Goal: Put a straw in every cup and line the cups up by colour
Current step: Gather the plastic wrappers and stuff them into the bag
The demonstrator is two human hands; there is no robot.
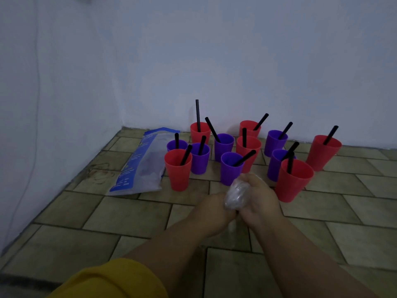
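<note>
Head | red/purple cups [178, 173] mixed, black straws [197, 115] | left hand [216, 208], right hand [261, 200] grip wrap [236, 195]

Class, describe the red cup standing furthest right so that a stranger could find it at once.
Start at the pale wall behind the cluster of red and purple cups on the tiled floor. Follow the cluster to its right end: the red cup there stands apart from the rest, one black straw leaning right.

The floor [129, 214] is seen from the head, looking down. Its far corner is faced, with the cups [229, 171] close.
</note>
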